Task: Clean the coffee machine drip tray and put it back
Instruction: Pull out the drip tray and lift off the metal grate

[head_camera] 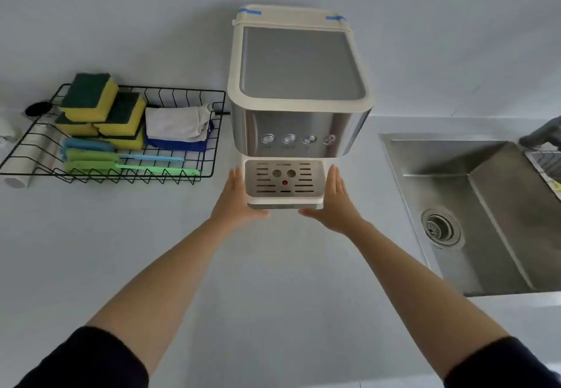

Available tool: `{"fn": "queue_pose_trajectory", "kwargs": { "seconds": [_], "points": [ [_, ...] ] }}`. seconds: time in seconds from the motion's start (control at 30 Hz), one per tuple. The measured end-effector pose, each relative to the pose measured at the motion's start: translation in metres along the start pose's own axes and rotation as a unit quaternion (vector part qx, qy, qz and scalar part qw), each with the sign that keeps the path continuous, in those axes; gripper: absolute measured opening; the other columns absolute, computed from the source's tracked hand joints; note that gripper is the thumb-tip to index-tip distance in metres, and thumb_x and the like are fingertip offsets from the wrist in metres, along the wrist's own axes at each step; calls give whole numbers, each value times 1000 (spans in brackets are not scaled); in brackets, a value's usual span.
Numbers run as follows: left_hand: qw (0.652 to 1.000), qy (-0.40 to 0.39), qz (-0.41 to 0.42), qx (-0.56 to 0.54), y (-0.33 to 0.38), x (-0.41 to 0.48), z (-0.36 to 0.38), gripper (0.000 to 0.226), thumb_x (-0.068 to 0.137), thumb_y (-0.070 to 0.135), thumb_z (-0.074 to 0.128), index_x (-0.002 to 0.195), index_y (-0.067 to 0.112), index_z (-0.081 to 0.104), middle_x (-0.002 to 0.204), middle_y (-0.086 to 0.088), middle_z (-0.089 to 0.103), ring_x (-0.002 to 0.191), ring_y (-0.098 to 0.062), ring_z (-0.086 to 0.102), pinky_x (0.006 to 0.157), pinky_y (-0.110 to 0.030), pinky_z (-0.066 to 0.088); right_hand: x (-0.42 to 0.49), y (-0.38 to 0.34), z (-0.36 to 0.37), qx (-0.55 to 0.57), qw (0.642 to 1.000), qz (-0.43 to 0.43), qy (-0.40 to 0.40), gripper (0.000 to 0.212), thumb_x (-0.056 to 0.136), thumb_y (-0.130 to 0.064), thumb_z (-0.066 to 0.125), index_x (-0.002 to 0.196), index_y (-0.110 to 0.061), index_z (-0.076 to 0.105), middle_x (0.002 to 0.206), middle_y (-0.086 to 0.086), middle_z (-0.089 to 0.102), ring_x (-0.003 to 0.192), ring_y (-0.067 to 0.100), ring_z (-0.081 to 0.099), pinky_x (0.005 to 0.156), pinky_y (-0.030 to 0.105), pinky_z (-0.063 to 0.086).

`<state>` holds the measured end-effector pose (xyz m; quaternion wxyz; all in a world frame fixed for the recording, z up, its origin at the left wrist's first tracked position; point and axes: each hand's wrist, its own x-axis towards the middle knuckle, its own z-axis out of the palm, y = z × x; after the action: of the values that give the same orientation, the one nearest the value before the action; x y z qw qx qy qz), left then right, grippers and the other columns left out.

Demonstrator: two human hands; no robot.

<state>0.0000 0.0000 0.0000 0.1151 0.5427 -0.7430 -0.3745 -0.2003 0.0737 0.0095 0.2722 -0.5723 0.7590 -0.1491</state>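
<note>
A cream and steel coffee machine stands on the pale counter against the wall. Its drip tray, a cream tray with a slotted metal grate and a small red float, sits at the machine's base. My left hand lies flat against the tray's left side, thumb under the front edge. My right hand presses the tray's right side the same way. Both hands grip the tray between them. The tray's back end is hidden under the machine.
A black wire basket at the left holds several yellow-green sponges, folded cloths and long-handled brushes. A steel sink with a drain strainer lies at the right, with a faucet at its far corner.
</note>
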Motion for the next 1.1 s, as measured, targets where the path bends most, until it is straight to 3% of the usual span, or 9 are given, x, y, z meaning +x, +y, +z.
{"fn": "queue_pose_trajectory", "kwargs": {
  "seconds": [0.13, 0.23, 0.43, 0.53, 0.67, 0.8, 0.93, 1.0, 1.1],
  "points": [
    [1000, 8, -3, -18, 1, 12, 4, 111, 55, 25, 83, 140, 7, 14, 144, -13, 25, 133, -27, 31, 101, -48, 40, 18, 0, 1, 19, 1000, -8, -3, 122, 70, -34, 76, 141, 3, -16, 154, 19, -9, 143, 31, -7, 118, 45, 9],
    [999, 2, -16, -29, -1, 18, 9, 116, 54, 23, 83, 142, 10, 9, 149, -11, 21, 137, -25, 27, 105, -48, 37, 31, 3, 5, 50, 999, 5, -15, 120, 63, -30, 82, 141, 3, -3, 151, 21, 8, 141, 33, 10, 113, 49, 25],
    [997, 22, -34, -72, 1, 26, 12, 97, 52, 16, 82, 131, 12, 26, 129, -4, 45, 116, -21, 48, 88, -33, 44, 49, 12, 6, 96, 993, 46, -40, 113, 58, -24, 85, 135, 5, 8, 144, 19, 22, 132, 34, 31, 102, 49, 41],
    [997, 24, -36, -57, 2, 28, 12, 94, 54, 15, 83, 129, 8, 28, 128, -7, 44, 115, -21, 47, 90, -34, 44, 51, 16, 8, 117, 991, 57, -40, 107, 59, -21, 84, 134, 2, 11, 139, 15, 32, 123, 32, 41, 92, 36, 45],
    [998, 30, -37, -32, 5, 27, 10, 86, 54, 16, 84, 123, 7, 33, 122, -8, 46, 103, -16, 46, 80, -28, 39, 51, 17, 9, 147, 987, 57, -25, 91, 59, -18, 84, 127, -5, 25, 129, 8, 43, 108, 23, 48, 74, 25, 42],
    [998, 33, -38, -26, 6, 24, 9, 81, 54, 15, 84, 118, 5, 36, 116, -10, 50, 101, -23, 52, 75, -28, 42, 50, 15, 10, 156, 986, 54, -15, 86, 57, -17, 84, 125, -7, 31, 127, 8, 44, 100, 18, 45, 56, 12, 34],
    [998, 25, -44, -24, 8, 20, 7, 94, 56, 18, 83, 131, 1, 29, 129, -13, 47, 117, -30, 49, 94, -41, 47, 46, 14, 9, 160, 986, 52, -9, 86, 57, -17, 85, 125, -8, 32, 126, 7, 46, 100, 18, 46, 62, 18, 39],
    [999, 19, -49, -16, 9, 15, 6, 94, 57, 20, 83, 131, -2, 29, 129, -16, 46, 117, -33, 49, 94, -43, 47, 41, 14, 9, 164, 985, 52, -12, 85, 57, -17, 85, 124, -9, 33, 124, 7, 47, 100, 19, 47, 66, 21, 41],
    [999, 12, -52, -7, 9, 6, 6, 93, 58, 20, 83, 129, -5, 28, 133, -21, 43, 119, -37, 47, 95, -46, 45, 31, 14, 11, 172, 984, 55, -9, 80, 57, -18, 85, 119, -10, 35, 120, 5, 48, 97, 18, 49, 58, 14, 38]
  ]
}}
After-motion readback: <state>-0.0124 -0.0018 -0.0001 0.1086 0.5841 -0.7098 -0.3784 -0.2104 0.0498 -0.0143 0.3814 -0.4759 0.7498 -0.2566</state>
